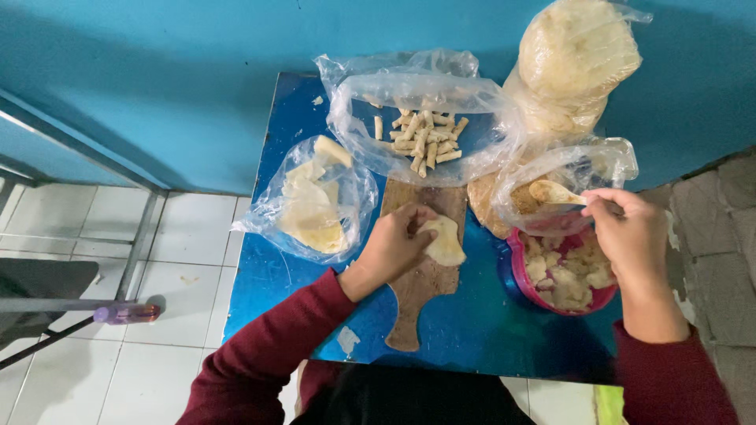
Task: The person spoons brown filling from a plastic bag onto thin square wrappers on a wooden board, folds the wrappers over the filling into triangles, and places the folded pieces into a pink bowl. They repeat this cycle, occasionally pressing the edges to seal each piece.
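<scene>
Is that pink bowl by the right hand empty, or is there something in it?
Not empty. The pink bowl holds pale, lumpy chunks of food heaped about to its rim, just below the right hand.

At frame centre, the left hand presses a pale dough piece on a wooden board; at right, the right hand holds a spoon above a pink bowl.
</scene>
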